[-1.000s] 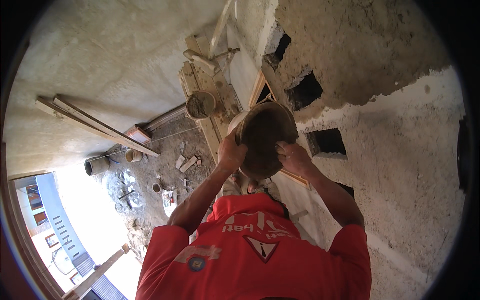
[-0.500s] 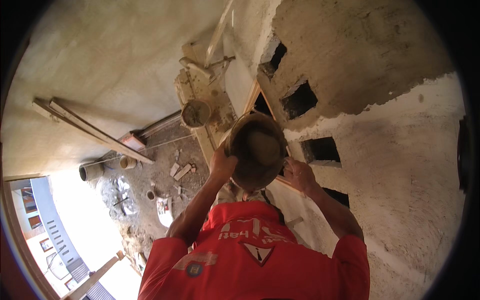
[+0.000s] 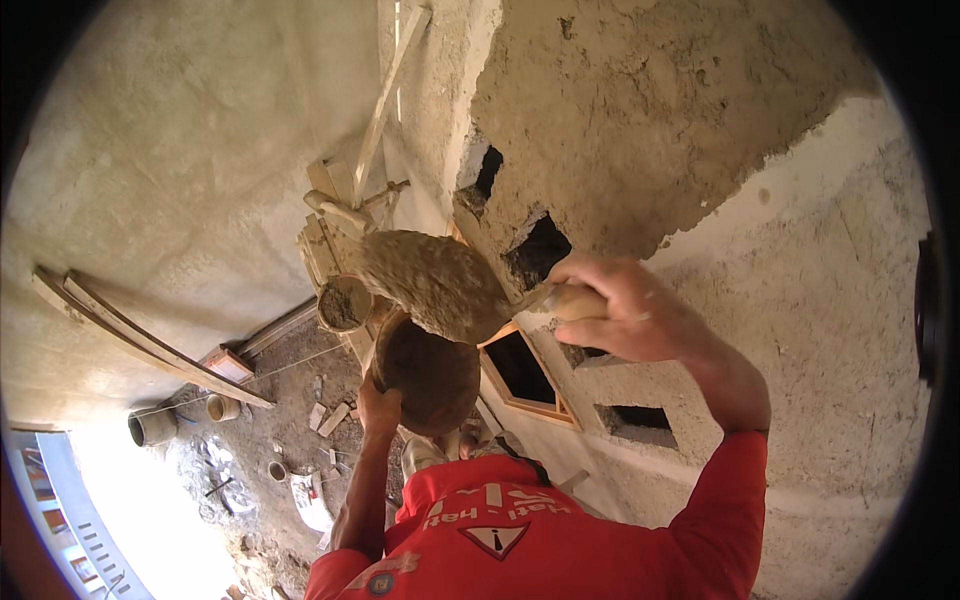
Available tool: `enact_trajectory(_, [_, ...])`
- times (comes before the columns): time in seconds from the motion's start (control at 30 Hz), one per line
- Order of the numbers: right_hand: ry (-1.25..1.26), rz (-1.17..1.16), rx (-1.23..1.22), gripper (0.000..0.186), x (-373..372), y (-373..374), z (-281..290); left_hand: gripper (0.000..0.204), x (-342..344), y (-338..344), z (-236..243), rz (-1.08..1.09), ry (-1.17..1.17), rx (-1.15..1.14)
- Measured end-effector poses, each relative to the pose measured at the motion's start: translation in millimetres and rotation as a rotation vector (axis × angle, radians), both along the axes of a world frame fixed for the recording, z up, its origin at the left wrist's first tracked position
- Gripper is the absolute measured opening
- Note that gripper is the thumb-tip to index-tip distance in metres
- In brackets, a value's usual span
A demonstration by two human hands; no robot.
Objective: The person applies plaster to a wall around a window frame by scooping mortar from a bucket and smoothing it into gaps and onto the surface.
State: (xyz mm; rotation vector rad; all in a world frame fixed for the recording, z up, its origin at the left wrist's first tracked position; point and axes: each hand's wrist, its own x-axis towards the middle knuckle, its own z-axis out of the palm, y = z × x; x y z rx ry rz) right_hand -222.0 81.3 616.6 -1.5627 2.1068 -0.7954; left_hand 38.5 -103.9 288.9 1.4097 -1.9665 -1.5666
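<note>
My left hand (image 3: 380, 408) grips the side of a dark round bucket (image 3: 432, 385), held up in front of my body with its mouth facing me. In my raised right hand (image 3: 640, 312), the fingers close round the pale handle of a trowel (image 3: 572, 302). A thick heap of wet grey-brown mortar (image 3: 430, 280) covers the trowel's blade, above and beyond the bucket's far rim. The plastered wall (image 3: 660, 110) stands just beyond and to the right, its upper part darker and rougher than the pale part below.
Square openings (image 3: 540, 250) pierce the wall beside a wooden frame (image 3: 540, 408). On planks (image 3: 318, 250) at the far left sits another bucket (image 3: 343, 303) of mortar. Long boards (image 3: 150, 335) lean at the left wall. Brick pieces (image 3: 333, 420) and pots (image 3: 153, 427) lie on the floor below.
My right hand has left the bucket's right side and risen, now with a mortar-loaded trowel. The bucket has shifted left and lower in the view, still in my left hand.
</note>
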Motion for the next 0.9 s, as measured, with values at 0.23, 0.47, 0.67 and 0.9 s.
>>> enact_trajectory(0.23, [-0.612,-0.489,0.188,0.046,-66,-12,25,0.065,30,-10,-16,0.078,-0.085,0.003])
enact_trajectory(0.47, [0.663,-1.120,-0.078,0.055,-145,92,109,0.068,21,-3,-9,-0.024,-0.039,-0.125])
enact_trajectory(0.67, [0.182,-0.654,0.225,0.057,-59,68,-2,0.063,5,-2,5,-0.110,-0.031,-0.130])
enact_trajectory(0.9, [0.429,-0.032,0.644,0.032,11,42,-144,0.065,-36,4,52,-0.226,-0.113,-0.036])
